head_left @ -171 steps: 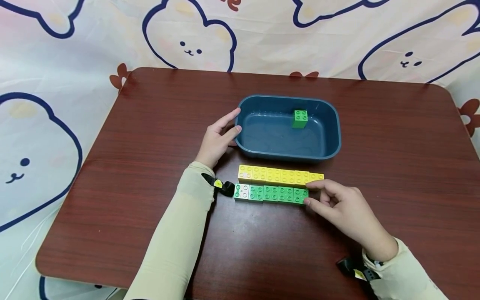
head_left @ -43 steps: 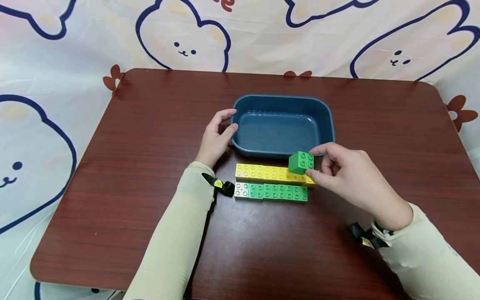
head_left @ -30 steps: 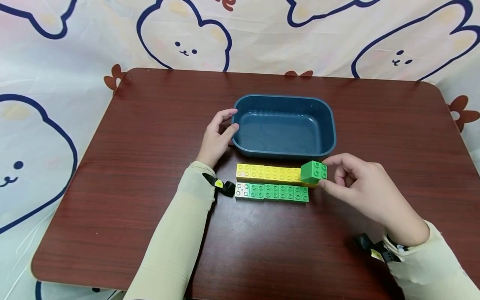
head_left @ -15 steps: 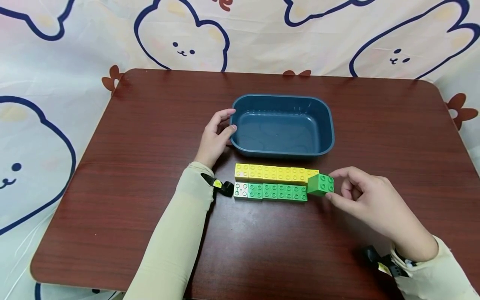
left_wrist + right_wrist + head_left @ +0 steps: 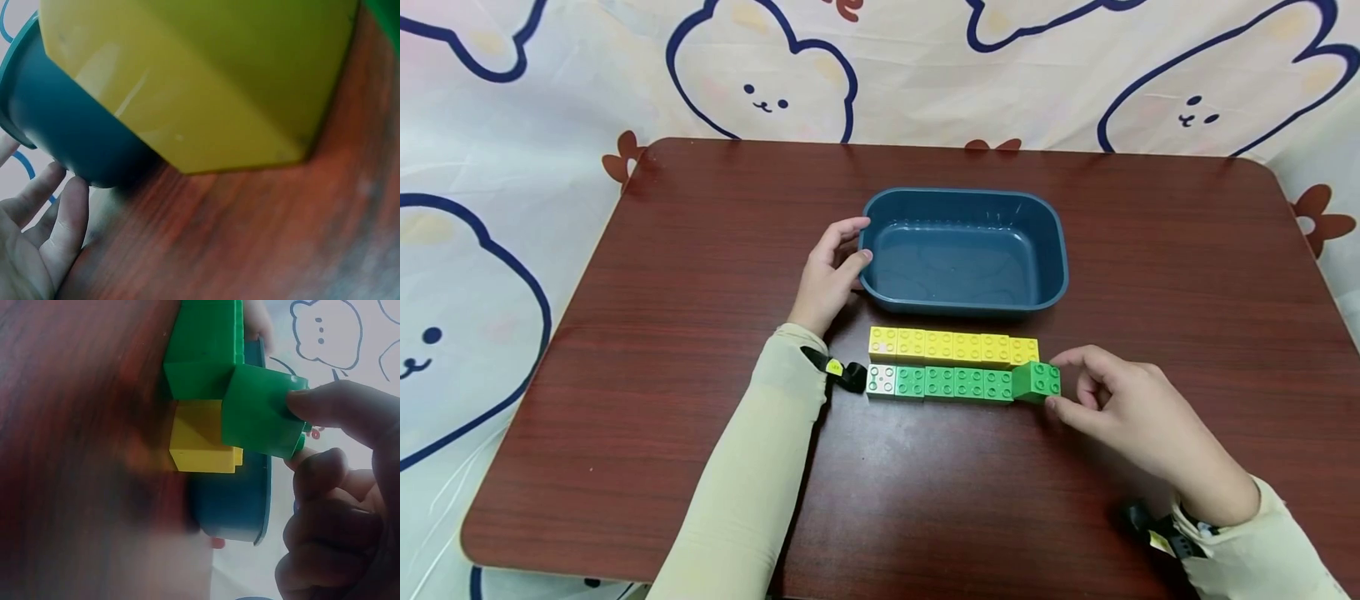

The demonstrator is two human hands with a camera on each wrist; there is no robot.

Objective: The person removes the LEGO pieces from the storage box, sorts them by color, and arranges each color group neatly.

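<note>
My right hand (image 5: 1120,404) pinches a green toy brick (image 5: 1037,380) between thumb and fingers at the right end of a row of green bricks (image 5: 955,383). In the right wrist view the pinched brick (image 5: 265,409) sits tilted, raised above the table, beside the row's end brick (image 5: 200,378). Just behind runs a row of yellow bricks (image 5: 951,346). My left hand (image 5: 826,275) rests its fingertips and thumb against the left end of a dark blue plastic tub (image 5: 962,310). The left wrist view shows those fingers (image 5: 72,206) on the tub's outer wall, with a yellow brick (image 5: 206,94) close up.
The leftmost brick of the green row has a whitish top (image 5: 881,380). The left wrist's black camera (image 5: 852,377) lies right beside it. All stands on a brown wooden table (image 5: 700,375), with a printed cloth (image 5: 925,75) behind its far edge.
The green brick seen in the tub earlier has been lifted out by my right hand and carried forward and right, over the yellow row, to the green row's right end. My left hand stays at the tub.
</note>
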